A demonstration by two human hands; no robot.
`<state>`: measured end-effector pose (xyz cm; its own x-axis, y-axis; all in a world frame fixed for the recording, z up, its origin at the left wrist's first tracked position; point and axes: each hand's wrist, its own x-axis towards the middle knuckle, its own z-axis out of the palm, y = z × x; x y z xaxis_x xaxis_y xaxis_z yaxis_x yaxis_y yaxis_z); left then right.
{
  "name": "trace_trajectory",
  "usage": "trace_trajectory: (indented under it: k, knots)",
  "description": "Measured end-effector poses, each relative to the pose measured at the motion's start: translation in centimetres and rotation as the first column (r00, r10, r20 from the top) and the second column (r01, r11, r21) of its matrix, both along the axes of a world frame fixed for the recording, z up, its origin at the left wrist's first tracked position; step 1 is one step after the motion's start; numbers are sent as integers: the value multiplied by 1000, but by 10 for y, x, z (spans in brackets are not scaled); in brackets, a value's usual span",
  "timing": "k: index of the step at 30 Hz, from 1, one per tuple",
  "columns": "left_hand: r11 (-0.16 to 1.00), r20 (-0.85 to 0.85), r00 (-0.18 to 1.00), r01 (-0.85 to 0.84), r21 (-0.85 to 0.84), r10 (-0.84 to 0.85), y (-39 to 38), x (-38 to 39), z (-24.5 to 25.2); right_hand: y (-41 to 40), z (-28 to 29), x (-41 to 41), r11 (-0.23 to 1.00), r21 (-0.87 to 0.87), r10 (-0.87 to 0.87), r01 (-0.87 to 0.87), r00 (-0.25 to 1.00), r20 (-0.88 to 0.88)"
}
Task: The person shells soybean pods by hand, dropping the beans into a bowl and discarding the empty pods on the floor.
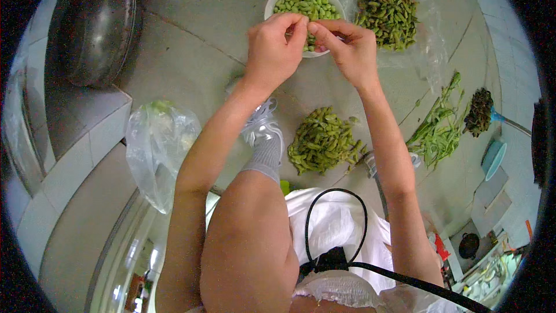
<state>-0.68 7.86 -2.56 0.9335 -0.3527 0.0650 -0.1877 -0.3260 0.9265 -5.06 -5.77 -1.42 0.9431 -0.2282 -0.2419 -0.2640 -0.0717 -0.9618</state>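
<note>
Over a white bowl [270,3] of shelled green soybeans [299,2], my left hand [276,45] and my right hand [354,48] meet at the fingertips. Between them they pinch something small, apparently a green soybean pod, mostly covered by the fingers. Right of the bowl, a large heap of unshelled pods [386,8] lies on a clear plastic sheet or bag [434,52]. Another pile of pods [323,141] rests on the tiled floor between my feet, below my forearms.
A knotted-looking clear plastic bag [163,152] with pale contents sits by my left forearm. Far left stands a large dark metal vessel [97,26]. To the right are leafy green stalks [441,130], a dark mop head [478,113] on a blue handle, and a blue basin [494,160].
</note>
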Motion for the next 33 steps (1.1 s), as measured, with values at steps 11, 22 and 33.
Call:
trace_trajectory:
  k: [11, 22, 33]
  knots:
    - [989, 542, 834, 24, 149, -102, -1, -3, -3, 6, -4, -7, 993, 110, -47, 47, 999, 6]
    - [993, 355, 933, 13, 116, -54, -3, 3, -10, 6, -11, 0, 973, -223, -59, 64, 998, 31]
    - [956, -316, 923, 140, -260, -221, 8, 35, -10, -34, -11, 27, 960, 25, 280, -280, 960, -26]
